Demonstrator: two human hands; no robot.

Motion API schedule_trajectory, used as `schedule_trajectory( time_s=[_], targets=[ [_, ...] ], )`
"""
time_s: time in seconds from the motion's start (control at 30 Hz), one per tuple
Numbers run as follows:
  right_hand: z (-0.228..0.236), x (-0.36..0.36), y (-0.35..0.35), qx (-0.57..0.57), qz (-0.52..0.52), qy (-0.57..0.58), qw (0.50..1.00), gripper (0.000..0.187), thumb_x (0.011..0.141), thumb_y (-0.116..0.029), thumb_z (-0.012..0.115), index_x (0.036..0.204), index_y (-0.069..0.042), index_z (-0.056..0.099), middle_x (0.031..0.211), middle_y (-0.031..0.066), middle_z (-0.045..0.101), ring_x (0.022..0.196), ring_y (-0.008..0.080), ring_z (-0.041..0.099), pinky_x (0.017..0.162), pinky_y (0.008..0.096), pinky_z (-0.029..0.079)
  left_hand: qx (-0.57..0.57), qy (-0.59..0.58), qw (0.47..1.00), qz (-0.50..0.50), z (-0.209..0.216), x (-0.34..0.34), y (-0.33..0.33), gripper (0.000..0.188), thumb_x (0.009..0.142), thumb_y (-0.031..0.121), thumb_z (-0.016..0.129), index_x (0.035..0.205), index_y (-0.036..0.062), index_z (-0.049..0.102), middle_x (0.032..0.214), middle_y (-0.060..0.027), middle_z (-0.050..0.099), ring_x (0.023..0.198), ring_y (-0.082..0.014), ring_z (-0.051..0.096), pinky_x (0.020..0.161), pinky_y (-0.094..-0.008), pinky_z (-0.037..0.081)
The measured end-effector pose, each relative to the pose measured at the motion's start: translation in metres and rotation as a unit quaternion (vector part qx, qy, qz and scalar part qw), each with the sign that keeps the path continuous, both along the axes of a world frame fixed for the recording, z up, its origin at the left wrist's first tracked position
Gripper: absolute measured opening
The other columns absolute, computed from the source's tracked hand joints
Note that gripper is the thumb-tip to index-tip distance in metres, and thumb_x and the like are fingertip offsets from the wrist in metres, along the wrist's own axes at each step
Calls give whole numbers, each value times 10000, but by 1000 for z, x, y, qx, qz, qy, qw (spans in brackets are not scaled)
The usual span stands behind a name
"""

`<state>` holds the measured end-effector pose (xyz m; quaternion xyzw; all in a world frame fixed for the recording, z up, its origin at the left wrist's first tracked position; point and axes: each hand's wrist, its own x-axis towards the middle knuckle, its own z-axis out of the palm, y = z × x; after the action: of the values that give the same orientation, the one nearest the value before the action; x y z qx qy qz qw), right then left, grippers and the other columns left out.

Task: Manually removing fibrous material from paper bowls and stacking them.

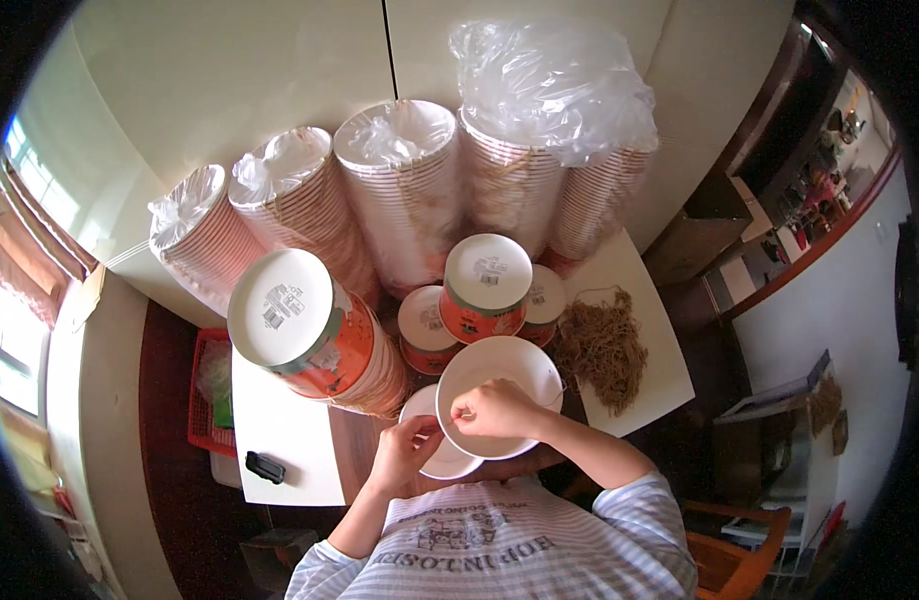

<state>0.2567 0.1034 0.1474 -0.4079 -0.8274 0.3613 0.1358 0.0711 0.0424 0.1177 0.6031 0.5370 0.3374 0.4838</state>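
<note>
A white paper bucket point(521, 360) stands mouth up in front of me. My right hand point(495, 408) reaches over its opening, fingers pinched together at the left inner rim. Outside that same rim my left hand point(404, 450) has its fingertips closed, close to the right ones. What either pinch holds is too small to make out. Beneath and to the left of the bucket lies a second white round piece point(450, 462), partly covered by it and by my left hand. A tangled pile of brown twine point(602, 348) lies right of the bucket.
Several upside-down red-and-green paper buckets point(488, 270) stand just beyond. A taller upturned stack point(282, 308) is at left. Long plastic-wrapped stacks point(398, 190) line the wall. A black object point(266, 467) lies on the white table point(290, 430), near a red basket point(198, 400).
</note>
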Motion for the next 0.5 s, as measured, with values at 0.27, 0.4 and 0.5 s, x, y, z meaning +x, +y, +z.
schedule_trajectory(
  time_s=[0.27,0.4,0.5],
  targets=[
    [-4,-1,0,26,-8,11,1000,106,671,-205,597,708,-115,639,615,70,606,552,220,595,555,325,468,5,4,1000,2,1,1,0,198,743,49,601,929,-14,581,821,-116,633,743,-158,623,632,-262,504],
    [-4,-3,0,35,-13,20,999,105,673,-202,597,706,-110,633,604,79,599,544,231,592,549,332,468,8,3,1000,2,-1,1,1,195,741,50,604,925,-13,582,820,-114,632,741,-155,623,631,-261,505],
    [-3,-3,-1,28,-11,22,999,104,676,-199,593,707,-107,630,602,84,598,548,239,592,550,338,468,15,4,1000,1,-1,1,0,196,741,51,607,925,-10,582,819,-113,632,738,-154,623,631,-260,505]
  ],
)
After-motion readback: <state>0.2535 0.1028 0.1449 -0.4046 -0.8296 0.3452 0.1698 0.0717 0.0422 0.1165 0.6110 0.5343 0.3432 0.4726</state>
